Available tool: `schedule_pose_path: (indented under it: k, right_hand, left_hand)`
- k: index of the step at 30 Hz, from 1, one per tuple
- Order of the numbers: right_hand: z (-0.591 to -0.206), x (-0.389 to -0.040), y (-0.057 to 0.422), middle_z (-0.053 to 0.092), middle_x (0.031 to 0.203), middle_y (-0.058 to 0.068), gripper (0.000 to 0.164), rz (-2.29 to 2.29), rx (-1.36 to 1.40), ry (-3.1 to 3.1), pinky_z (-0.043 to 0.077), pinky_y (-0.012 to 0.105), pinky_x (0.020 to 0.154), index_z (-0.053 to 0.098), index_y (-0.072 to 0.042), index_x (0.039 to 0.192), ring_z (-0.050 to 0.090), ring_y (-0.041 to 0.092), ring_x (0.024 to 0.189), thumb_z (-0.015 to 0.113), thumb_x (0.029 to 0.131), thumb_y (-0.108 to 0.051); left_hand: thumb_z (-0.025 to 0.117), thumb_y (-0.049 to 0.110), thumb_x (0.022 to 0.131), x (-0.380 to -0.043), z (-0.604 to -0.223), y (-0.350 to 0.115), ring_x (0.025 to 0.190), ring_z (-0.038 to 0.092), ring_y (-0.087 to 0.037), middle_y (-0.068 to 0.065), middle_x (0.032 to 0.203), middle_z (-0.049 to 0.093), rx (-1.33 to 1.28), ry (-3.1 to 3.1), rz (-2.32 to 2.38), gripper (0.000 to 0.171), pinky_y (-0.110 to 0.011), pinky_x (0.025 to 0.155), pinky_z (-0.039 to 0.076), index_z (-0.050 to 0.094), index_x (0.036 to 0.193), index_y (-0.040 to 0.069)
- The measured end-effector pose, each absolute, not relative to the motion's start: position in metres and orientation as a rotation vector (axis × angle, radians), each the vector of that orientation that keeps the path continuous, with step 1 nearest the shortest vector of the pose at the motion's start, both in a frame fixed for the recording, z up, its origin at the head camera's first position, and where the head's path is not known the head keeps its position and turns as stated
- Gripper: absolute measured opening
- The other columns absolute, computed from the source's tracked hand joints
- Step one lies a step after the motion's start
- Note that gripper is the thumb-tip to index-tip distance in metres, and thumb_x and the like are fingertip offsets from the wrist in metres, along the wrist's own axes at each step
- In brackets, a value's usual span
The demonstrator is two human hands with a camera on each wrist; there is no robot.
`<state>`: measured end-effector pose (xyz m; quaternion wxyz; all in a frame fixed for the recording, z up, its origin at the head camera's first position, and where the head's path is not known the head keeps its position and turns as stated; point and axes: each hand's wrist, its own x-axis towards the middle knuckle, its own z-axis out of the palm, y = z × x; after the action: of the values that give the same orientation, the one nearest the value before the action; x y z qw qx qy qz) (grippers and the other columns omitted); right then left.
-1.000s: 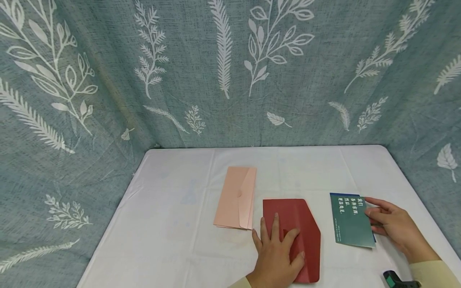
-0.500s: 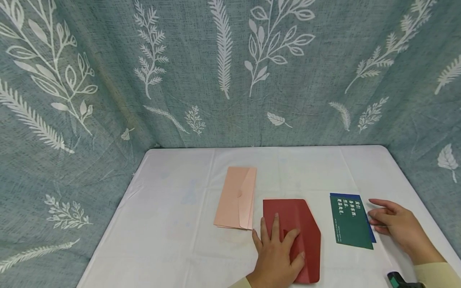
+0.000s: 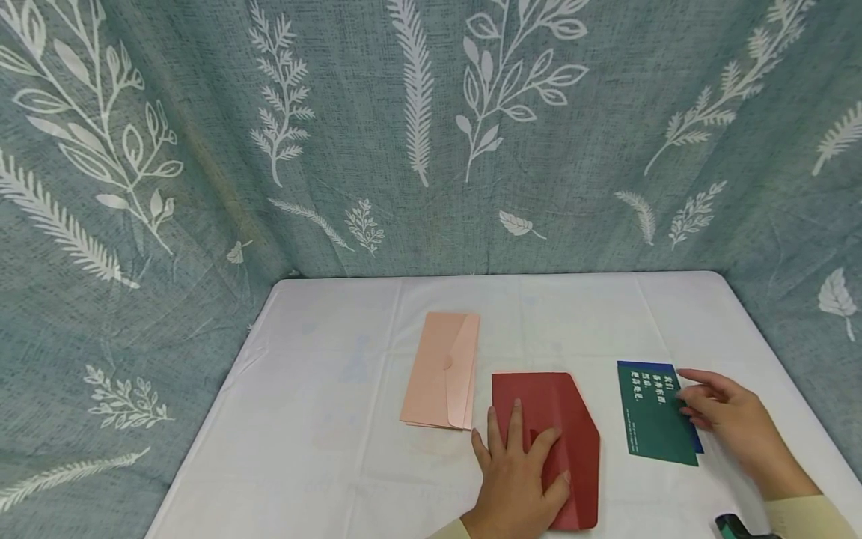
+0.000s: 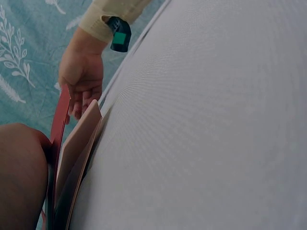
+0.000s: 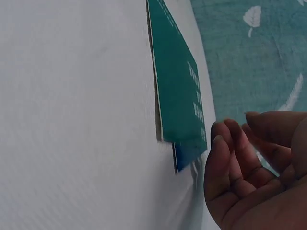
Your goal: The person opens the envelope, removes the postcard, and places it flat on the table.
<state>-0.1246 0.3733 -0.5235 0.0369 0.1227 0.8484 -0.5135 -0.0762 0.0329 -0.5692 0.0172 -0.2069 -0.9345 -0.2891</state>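
Observation:
My left hand [image 3: 512, 479] rests with spread fingers on a red envelope [image 3: 581, 449], whose pointed flap faces right. To the right lies a dark green card [image 3: 649, 427] with white writing, over a blue card [image 3: 643, 366] that peeks out along its top and right edges. My right hand [image 3: 737, 423] hovers at the green card's right edge, fingertips overlapping it in the head view. Seen from the right wrist, the fingers of that hand [image 5: 254, 177] are loosely bent, hold nothing and stand apart from the green card [image 5: 175, 81].
A pink envelope [image 3: 438, 363] lies left of the red one, a second layer showing at its lower edge. The white-covered table [image 3: 303, 419] ends at a leaf-patterned teal curtain [image 3: 377, 135] behind and at the sides. A black and green band [image 3: 734, 528] sits by the right sleeve.
My right hand has let go of the green card's right edge, drawn off to the right, then come back left to that edge. The green card has settled flat; my left hand has stayed put.

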Motion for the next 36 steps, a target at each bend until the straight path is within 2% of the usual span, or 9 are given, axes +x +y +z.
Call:
schedule_pose_path:
  k: [6, 11, 15, 17, 19, 23, 26, 30, 36]
  right_hand:
    - [-0.521, -0.121, 0.358, 0.067, 0.118, 0.017, 0.056, -1.513, 0.281, 2.679, 0.059, 0.024, 0.075, 0.052, 0.008, 0.154, 0.065, 0.005, 0.092, 0.062, 0.114, -0.031]
    - [-0.519, -0.121, 0.344, 0.064, 0.134, 0.026, 0.061, -1.396, 0.204, 2.725, 0.058, 0.024, 0.078, 0.052, 0.004, 0.156, 0.064, 0.021, 0.108, 0.060, 0.114, -0.039]
    - [-0.519, -0.119, 0.332, 0.065, 0.138, 0.025, 0.055, -1.296, 0.052, 2.810, 0.058, 0.039, 0.089, 0.055, 0.001, 0.155, 0.061, 0.036, 0.119, 0.061, 0.114, -0.035]
    - [-0.520, -0.117, 0.326, 0.066, 0.139, 0.023, 0.052, -1.280, -0.036, 2.837, 0.055, 0.047, 0.093, 0.056, -0.001, 0.155, 0.060, 0.036, 0.121, 0.063, 0.113, -0.032]
    - [-0.520, -0.116, 0.321, 0.065, 0.142, 0.020, 0.050, -1.287, -0.117, 2.843, 0.052, 0.049, 0.095, 0.058, -0.004, 0.155, 0.060, 0.033, 0.123, 0.065, 0.112, -0.029]
    - [-0.520, -0.115, 0.309, 0.063, 0.147, 0.016, 0.047, -1.330, -0.229, 2.816, 0.053, 0.034, 0.094, 0.061, -0.008, 0.154, 0.060, 0.028, 0.124, 0.068, 0.111, -0.025]
    - [-0.520, -0.113, 0.301, 0.062, 0.147, 0.017, 0.046, -1.356, -0.310, 2.805, 0.054, 0.029, 0.091, 0.062, -0.007, 0.152, 0.060, 0.034, 0.126, 0.070, 0.109, -0.022]
    - [-0.521, -0.112, 0.292, 0.062, 0.146, 0.018, 0.045, -1.359, -0.425, 2.821, 0.058, 0.030, 0.086, 0.063, -0.004, 0.149, 0.060, 0.039, 0.126, 0.072, 0.107, -0.018]
    - [-0.523, -0.108, 0.280, 0.061, 0.150, 0.014, 0.048, -1.334, -0.568, 2.838, 0.060, 0.032, 0.083, 0.063, -0.007, 0.151, 0.058, 0.030, 0.129, 0.075, 0.105, -0.016]
  left_hand:
    - [0.062, 0.043, 0.102, -0.077, -0.569, 0.033, 0.155, 0.016, -0.059, -0.020, 0.175, 0.023, -0.639, -2.925, -0.900, 0.050, -0.091, 0.105, 0.015, 0.060, 0.152, 0.033]
    - [0.062, 0.044, 0.103, -0.077, -0.569, 0.033, 0.155, 0.016, -0.059, -0.019, 0.175, 0.023, -0.634, -2.931, -0.896, 0.050, -0.090, 0.105, 0.015, 0.060, 0.152, 0.033]
    - [0.061, 0.044, 0.103, -0.077, -0.568, 0.032, 0.155, 0.016, -0.058, -0.019, 0.175, 0.023, -0.635, -2.936, -0.900, 0.050, -0.090, 0.105, 0.015, 0.060, 0.152, 0.033]
    - [0.061, 0.044, 0.103, -0.077, -0.568, 0.032, 0.155, 0.016, -0.058, -0.019, 0.175, 0.023, -0.635, -2.939, -0.902, 0.050, -0.090, 0.105, 0.015, 0.060, 0.152, 0.033]
    - [0.061, 0.044, 0.103, -0.076, -0.568, 0.032, 0.155, 0.016, -0.058, -0.019, 0.176, 0.022, -0.633, -2.944, -0.902, 0.050, -0.090, 0.106, 0.014, 0.060, 0.152, 0.033]
    - [0.061, 0.045, 0.103, -0.076, -0.567, 0.032, 0.155, 0.016, -0.059, -0.019, 0.176, 0.023, -0.624, -2.955, -0.893, 0.050, -0.090, 0.106, 0.015, 0.061, 0.151, 0.034]
    - [0.061, 0.046, 0.103, -0.076, -0.567, 0.032, 0.155, 0.015, -0.059, -0.018, 0.176, 0.023, -0.620, -2.969, -0.892, 0.050, -0.090, 0.106, 0.015, 0.061, 0.152, 0.034]
    - [0.060, 0.047, 0.103, -0.077, -0.568, 0.033, 0.156, 0.015, -0.059, -0.018, 0.176, 0.023, -0.619, -2.985, -0.896, 0.051, -0.090, 0.106, 0.015, 0.060, 0.153, 0.035]
    - [0.061, 0.046, 0.103, -0.078, -0.568, 0.033, 0.155, 0.016, -0.060, -0.019, 0.175, 0.025, -0.627, -2.977, -0.889, 0.052, -0.090, 0.106, 0.016, 0.061, 0.153, 0.033]
